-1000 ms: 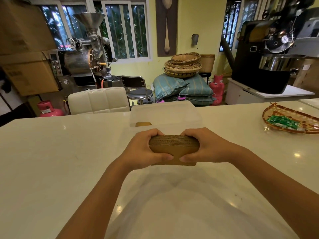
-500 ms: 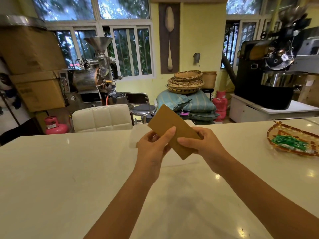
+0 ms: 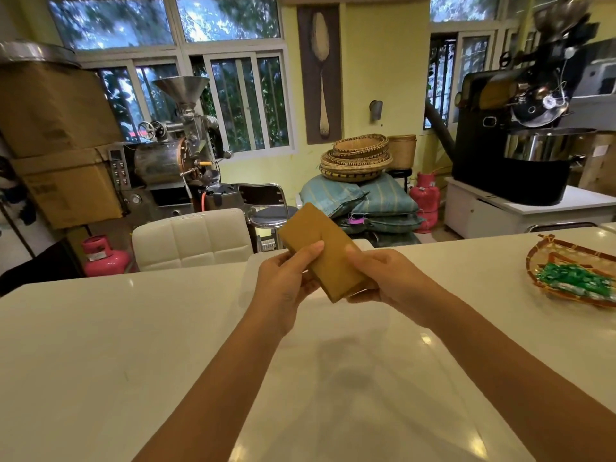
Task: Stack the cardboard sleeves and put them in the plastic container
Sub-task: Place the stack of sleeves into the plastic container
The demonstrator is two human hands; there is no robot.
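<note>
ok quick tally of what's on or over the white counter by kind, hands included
hands: 2, left hand and right hand
stack of cardboard sleeves: 1, held by both hands
plastic container: 1
woven tray: 1
green packet: 1, in the tray
total: 6

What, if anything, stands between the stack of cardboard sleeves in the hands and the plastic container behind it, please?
Nothing visible does. Both hands, left and right, hold the cardboard sleeves above the table, and the clear plastic container lies just beyond, largely hidden behind them.
</note>
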